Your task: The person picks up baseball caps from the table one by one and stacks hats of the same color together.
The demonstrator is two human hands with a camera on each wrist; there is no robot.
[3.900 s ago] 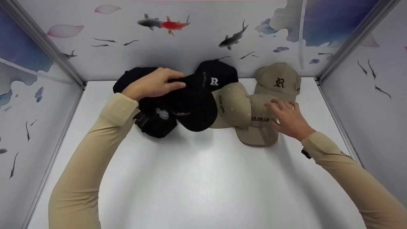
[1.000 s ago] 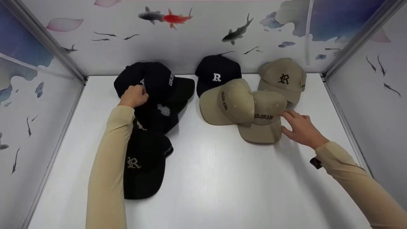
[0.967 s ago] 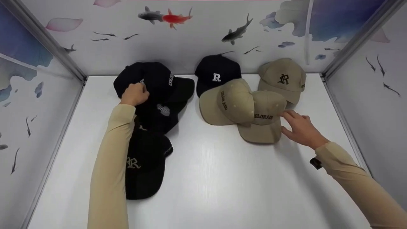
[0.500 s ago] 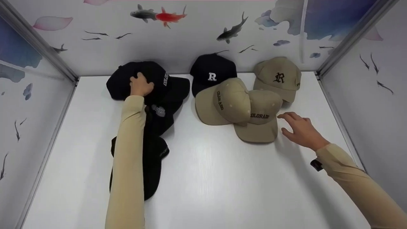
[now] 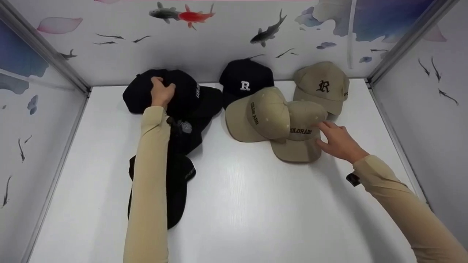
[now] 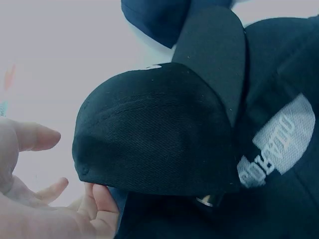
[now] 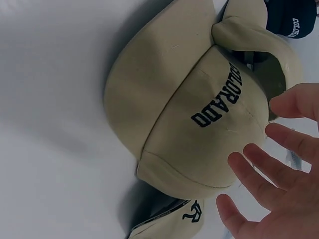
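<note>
My left hand point(image 5: 162, 93) is at the back of a black baseball cap point(image 5: 182, 86) with white lettering at the back left. In the left wrist view, its thumb and a finger are spread apart, while other fingertips touch the lower edge of that cap point(image 6: 149, 139). Beneath it sits another black cap point(image 5: 192, 137) with a pale patch. A third dark cap point(image 5: 137, 93) stands behind at the left. My right hand point(image 5: 340, 140), fingers spread, hovers beside a khaki COLORADO cap point(image 5: 305, 115), fingertips close to its crown point(image 7: 199, 139).
A lighter khaki cap point(image 5: 270, 113) overlaps the COLORADO one. Along the back wall stand a navy R cap point(image 5: 246, 80) and a khaki R cap point(image 5: 320, 82). Another black cap point(image 5: 177, 197) lies front left, partly under my left forearm. Printed panels enclose the white table point(image 5: 248, 215).
The black cap my left hand held over the middle now lies front left. My left hand has since gone to the lettered cap and spread its fingers. The right stays near the khaki cap.
</note>
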